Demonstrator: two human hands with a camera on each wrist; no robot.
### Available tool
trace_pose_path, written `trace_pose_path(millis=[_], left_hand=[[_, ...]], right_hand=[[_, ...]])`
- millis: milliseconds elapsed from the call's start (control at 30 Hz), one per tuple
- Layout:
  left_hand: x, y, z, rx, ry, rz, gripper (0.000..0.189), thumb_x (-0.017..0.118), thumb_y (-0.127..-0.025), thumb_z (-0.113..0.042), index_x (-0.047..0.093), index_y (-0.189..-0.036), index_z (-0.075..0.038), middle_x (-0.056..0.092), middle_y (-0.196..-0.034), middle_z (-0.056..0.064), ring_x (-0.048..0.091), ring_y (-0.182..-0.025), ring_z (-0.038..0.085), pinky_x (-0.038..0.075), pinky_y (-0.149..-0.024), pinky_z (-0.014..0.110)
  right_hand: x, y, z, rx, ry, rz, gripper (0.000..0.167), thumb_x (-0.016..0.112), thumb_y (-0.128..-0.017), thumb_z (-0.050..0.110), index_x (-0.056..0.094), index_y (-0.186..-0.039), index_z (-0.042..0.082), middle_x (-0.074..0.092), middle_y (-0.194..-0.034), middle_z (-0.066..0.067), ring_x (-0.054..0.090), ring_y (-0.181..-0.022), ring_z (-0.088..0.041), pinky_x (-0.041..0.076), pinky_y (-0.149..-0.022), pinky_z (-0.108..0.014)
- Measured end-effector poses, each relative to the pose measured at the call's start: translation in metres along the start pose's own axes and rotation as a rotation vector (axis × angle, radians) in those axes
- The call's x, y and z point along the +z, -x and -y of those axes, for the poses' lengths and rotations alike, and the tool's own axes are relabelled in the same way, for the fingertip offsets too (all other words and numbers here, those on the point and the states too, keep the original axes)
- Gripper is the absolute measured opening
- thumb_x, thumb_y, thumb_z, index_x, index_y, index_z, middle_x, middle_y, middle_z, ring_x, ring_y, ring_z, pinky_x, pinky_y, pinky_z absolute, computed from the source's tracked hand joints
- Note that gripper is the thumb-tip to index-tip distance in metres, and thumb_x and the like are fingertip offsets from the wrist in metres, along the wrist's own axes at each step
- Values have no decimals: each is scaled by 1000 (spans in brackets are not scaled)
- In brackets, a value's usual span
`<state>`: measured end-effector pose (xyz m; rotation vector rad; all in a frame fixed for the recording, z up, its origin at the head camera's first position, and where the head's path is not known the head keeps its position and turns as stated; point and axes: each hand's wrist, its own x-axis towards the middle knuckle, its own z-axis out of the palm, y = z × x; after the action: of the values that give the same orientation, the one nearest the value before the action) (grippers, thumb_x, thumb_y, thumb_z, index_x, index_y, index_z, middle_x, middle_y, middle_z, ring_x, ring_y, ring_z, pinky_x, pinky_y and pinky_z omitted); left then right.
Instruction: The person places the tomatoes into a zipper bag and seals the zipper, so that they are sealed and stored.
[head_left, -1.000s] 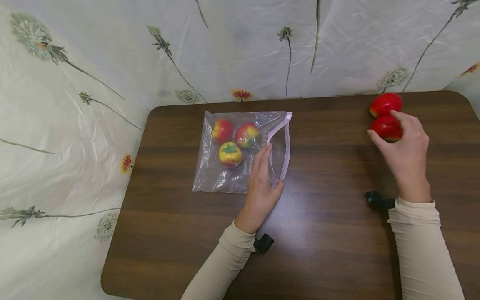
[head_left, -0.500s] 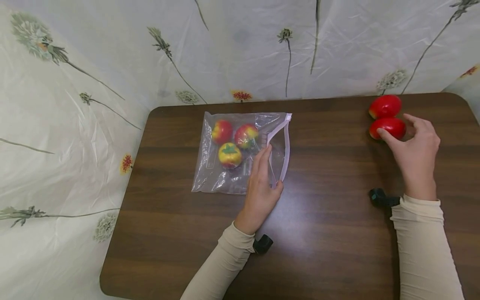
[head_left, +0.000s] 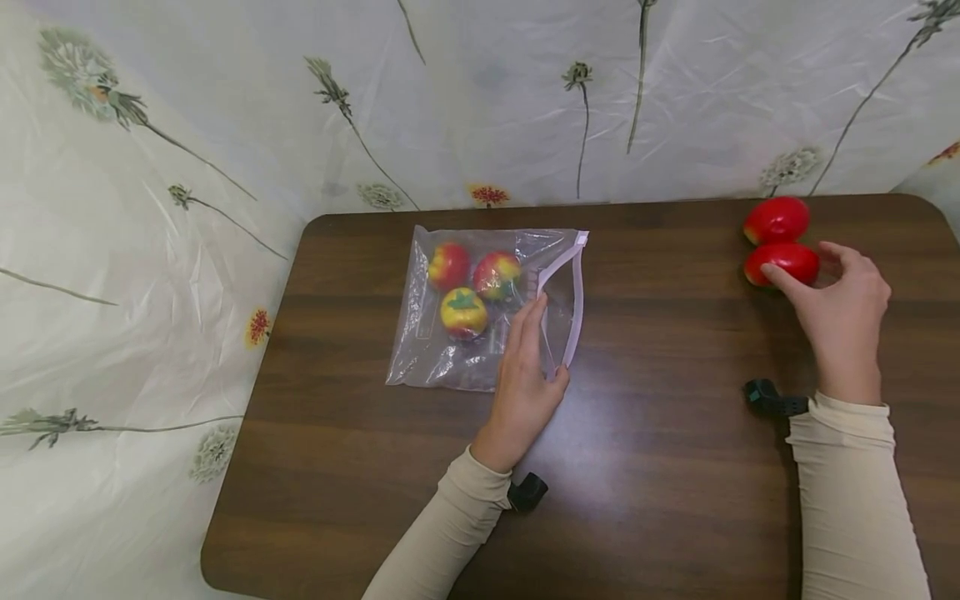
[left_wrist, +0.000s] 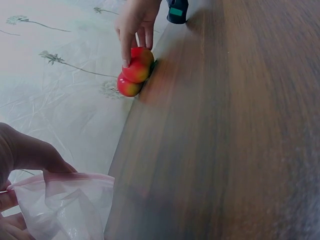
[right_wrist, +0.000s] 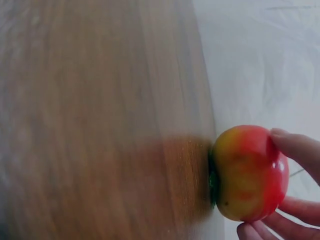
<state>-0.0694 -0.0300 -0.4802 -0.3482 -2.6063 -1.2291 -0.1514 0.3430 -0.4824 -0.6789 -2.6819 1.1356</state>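
A red fruit (head_left: 783, 264) in our right hand (head_left: 843, 321)

We pinch it between thumb and fingers; a second red fruit (head_left: 777, 220) sits just beyond. Our left hand (head_left: 521, 387) holds a clear bag (head_left: 411, 362) by its mouth, three red-yellow fruits (head_left: 464, 315) inside, beyond that hand.

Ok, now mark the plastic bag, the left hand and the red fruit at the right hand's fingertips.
Plastic bag (head_left: 427, 358): head view, bare film in its lower part.
Left hand (head_left: 519, 392): head view, back of the hand.
Red fruit (right_wrist: 251, 172): right wrist view, side facing the camera.
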Motion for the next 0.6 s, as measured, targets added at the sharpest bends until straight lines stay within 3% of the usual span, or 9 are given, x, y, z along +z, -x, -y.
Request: trace_pose_path(millis=[100, 200, 300, 467, 600], left_hand=[[1, 0, 1, 1, 1, 1, 100, 85, -73, 6, 35, -158, -9, 45, -157, 11, 46, -147, 23, 43, -119, 32], [1, 0, 1, 5, 7, 0, 100, 85, -73, 6, 35, -159, -9, 44, -157, 11, 46, -147, 24, 41, -120, 32], [1, 0, 1, 9, 13, -3, 100, 85, -73, 6, 35, -159, -8, 44, -157, 12, 45, -147, 24, 41, -121, 33], [1, 1, 1, 10, 14, -5, 100, 84, -73, 7, 35, -159, -8, 44, -157, 12, 45, -148, 24, 41, -121, 33], [0, 1, 1, 3, 17, -3, 100, 85, -73, 6, 35, -159, -9, 45, -156, 12, 46, -147, 24, 41, -120, 33]], right_hand=[[-2, 0, -2, 49, 4, 16, 81, 68, -91, 57, 45, -157, 17, 46, -160, -13, 45, -114, 4, 35, -120, -38], [-3, 0, -5, 41, -9, 22, 80, 69, -90, 58, 47, -155, 18, 49, -159, -14, 41, -93, 15, 37, -119, -33], [-4, 1, -7, 28, -14, 27, 79, 69, -90, 58, 49, -155, 18, 50, -158, -15, 41, -88, 18, 39, -116, -25], [-4, 1, -7, 29, 1, 33, 78, 70, -89, 58, 50, -154, 19, 50, -157, -13, 43, -87, 18, 44, -95, -7], [-4, 2, -5, 25, 2, 33, 78, 71, -89, 57, 50, -154, 19, 52, -156, -14, 46, -87, 16, 47, -98, -8]])
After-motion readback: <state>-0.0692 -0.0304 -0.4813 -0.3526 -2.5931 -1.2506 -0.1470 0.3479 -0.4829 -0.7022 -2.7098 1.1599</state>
